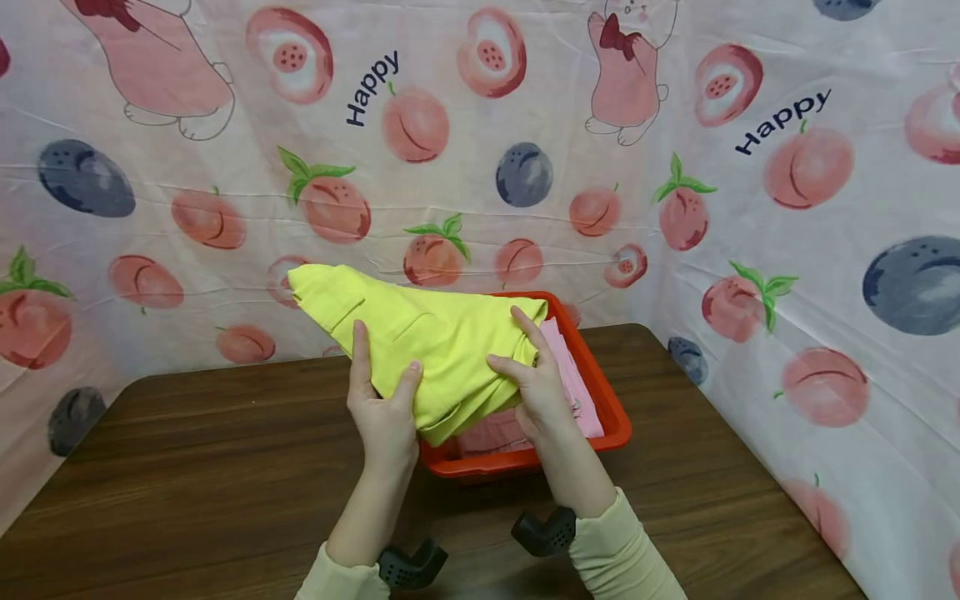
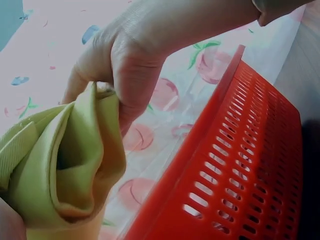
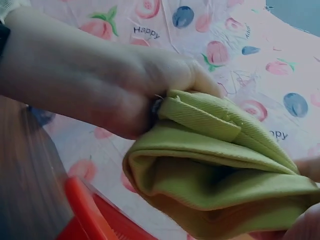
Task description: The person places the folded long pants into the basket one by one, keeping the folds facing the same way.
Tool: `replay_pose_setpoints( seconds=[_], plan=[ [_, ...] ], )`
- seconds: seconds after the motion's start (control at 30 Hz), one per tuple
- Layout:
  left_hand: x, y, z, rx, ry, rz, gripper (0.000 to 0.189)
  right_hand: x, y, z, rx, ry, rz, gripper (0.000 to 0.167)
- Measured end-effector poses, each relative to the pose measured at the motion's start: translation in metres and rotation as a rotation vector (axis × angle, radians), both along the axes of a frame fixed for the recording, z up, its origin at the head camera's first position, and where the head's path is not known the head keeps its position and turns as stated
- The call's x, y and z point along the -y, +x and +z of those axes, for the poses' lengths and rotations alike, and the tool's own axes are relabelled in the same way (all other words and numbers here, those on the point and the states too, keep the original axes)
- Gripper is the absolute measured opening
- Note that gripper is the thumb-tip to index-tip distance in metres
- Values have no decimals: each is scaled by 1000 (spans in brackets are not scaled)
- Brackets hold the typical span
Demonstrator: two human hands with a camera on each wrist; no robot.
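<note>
Both hands hold up a folded bright yellow garment [image 1: 450, 342] of twill cloth. My left hand [image 1: 382, 408] grips its lower left part, the thumb lying on the front face. At the right end my right hand [image 1: 540, 383] pinches the folded layers between thumb and fingers. Several loose folds of the garment [image 3: 210, 175] show from the side in the right wrist view. Beneath and behind it stands a red plastic basket [image 1: 600, 392], partly covered from sight. Pink clothing [image 1: 573, 383] lies inside the basket.
The basket rests on a dark brown wood-grain table [image 1: 225, 467]. A fruit-patterned cloth backdrop [image 1: 465, 183] hangs behind the table and along its right side. Slotted holes run through the basket wall [image 2: 225, 160]. A black wrist device [image 1: 412, 567] sits on each forearm.
</note>
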State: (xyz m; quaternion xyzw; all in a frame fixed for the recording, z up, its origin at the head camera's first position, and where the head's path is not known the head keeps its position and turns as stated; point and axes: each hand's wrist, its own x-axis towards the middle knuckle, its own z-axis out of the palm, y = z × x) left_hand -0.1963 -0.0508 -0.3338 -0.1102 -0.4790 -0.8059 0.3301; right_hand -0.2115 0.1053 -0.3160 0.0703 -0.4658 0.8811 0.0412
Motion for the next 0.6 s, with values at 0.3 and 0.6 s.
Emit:
replay_pose_setpoints(
  seconds=[0.3, 0.6],
  plan=[
    [8, -7, -3, -27, 52, -202, 87, -19, -8, -1, -125, 57, -72, 77],
    [30, -16, 2, -94, 253, -342, 68, -43, -12, 2, -236, 62, -31, 78]
  ],
)
